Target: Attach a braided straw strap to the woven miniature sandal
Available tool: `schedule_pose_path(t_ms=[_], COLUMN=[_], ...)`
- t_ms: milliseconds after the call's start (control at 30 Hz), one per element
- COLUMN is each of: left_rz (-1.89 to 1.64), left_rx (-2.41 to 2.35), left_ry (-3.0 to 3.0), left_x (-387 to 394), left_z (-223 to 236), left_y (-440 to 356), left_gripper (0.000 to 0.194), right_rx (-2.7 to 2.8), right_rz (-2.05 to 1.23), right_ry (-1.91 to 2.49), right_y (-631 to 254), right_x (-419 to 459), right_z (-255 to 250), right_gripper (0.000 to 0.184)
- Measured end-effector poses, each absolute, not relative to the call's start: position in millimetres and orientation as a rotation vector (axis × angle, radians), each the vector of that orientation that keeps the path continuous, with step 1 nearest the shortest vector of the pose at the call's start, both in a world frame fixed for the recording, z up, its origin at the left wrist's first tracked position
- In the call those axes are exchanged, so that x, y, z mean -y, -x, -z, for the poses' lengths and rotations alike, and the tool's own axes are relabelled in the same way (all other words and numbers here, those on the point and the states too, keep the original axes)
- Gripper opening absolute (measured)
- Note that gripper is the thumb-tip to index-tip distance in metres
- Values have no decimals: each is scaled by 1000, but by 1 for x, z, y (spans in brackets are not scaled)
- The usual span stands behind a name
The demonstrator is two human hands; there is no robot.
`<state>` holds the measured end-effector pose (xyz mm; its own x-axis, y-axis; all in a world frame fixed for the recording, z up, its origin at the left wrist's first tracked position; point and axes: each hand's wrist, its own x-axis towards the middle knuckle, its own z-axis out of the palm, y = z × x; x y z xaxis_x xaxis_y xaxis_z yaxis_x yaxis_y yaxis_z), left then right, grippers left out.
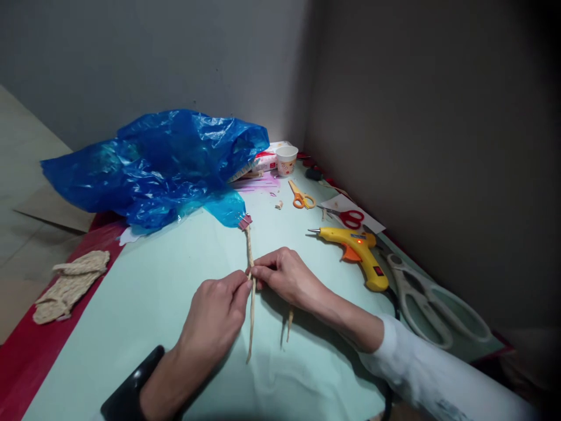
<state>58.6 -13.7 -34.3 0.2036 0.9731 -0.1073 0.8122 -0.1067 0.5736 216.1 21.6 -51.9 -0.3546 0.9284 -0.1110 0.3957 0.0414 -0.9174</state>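
Note:
A thin beige braid [249, 242] of straw-like cord runs toward me from a dark pink piece [245, 222] at its far end, which lies against the blue plastic. My left hand [219, 307] pinches the cord from the left, thumb against forefinger. From the right, my right hand [284, 278] also pinches it, so the fingertips of both hands nearly meet. Below them a loose beige strand [251, 327] hangs toward me, and the tip of another strand [290, 324] shows under my right hand. The fingers partly hide where the strands cross.
A crumpled blue plastic bag [175, 158] covers the back left. To the right lie a yellow glue gun [355, 242] with a lit orange light, orange scissors [302, 196], red scissors [350, 218] and large grey scissors [429, 298]. A paper cup [287, 161] stands behind; a woven beige piece [72, 286] is at left.

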Motion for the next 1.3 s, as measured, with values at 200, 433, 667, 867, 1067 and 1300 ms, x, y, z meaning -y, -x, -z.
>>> schedule_pose_path(t_ms=[200, 433, 667, 867, 1067, 1300], left_rz=[-186, -73, -749, -635, -697, -719], left_rx=[-1648, -1424, -1684, -1328, -1286, -1324], left_ry=[-2238, -2375, -1709, -1162, -1039, -1019], left_x=[36, 51, 10, -5, 1, 1], left_z=[42, 41, 31, 39, 41, 40], left_y=[-75, -87, -57, -57, -61, -63], left_gripper=[23, 17, 22, 26, 29, 24], right_rx=[1607, 1476, 1453, 1510, 1706, 1966], right_rz=[-1539, -1657, -1701, -1688, -1534, -1095], right_ry=[1324, 1322, 1235, 1145, 1178, 1392], right_y=[-219, -218, -218, -215, -215, -217], right_x=[-21, -20, -19, -12, -12, -2], right_z=[39, 36, 47, 45, 48, 44], right_gripper=[25, 26, 23, 22, 21, 9])
